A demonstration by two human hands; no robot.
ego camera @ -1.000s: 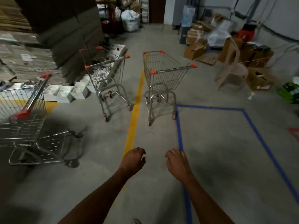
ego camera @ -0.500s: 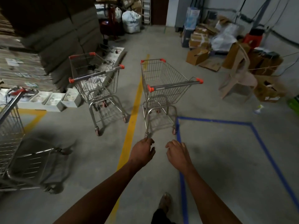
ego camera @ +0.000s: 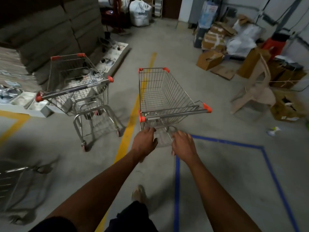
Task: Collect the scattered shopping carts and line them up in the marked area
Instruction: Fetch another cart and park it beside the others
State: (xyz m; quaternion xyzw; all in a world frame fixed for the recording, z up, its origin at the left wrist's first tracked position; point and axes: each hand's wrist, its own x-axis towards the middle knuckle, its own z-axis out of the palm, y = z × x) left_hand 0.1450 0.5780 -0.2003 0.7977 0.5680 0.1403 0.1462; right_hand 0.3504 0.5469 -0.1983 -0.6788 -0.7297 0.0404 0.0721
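Both hands have closed in on the nearest cart since a second ago, when they hung well short of it. Now the left hand (ego camera: pixel 145 141) and right hand (ego camera: pixel 183 144) reach out just below the cart's handle bar (ego camera: pixel 173 113), fingers loosely spread and holding nothing, not yet on the bar. That shopping cart (ego camera: pixel 165 96) stands with its wheels at the near corner of the blue-taped area (ego camera: pixel 265 158), beside the yellow floor line (ego camera: pixel 132 121). A second cart (ego camera: pixel 75 87) stands left of the line (its basket holds some papers), and part of a third cart (ego camera: pixel 18 185) shows at the far left. Beyond, a tan plastic chair (ego camera: pixel 257 91) and cardboard boxes (ego camera: pixel 210 59) crowd the right wall.
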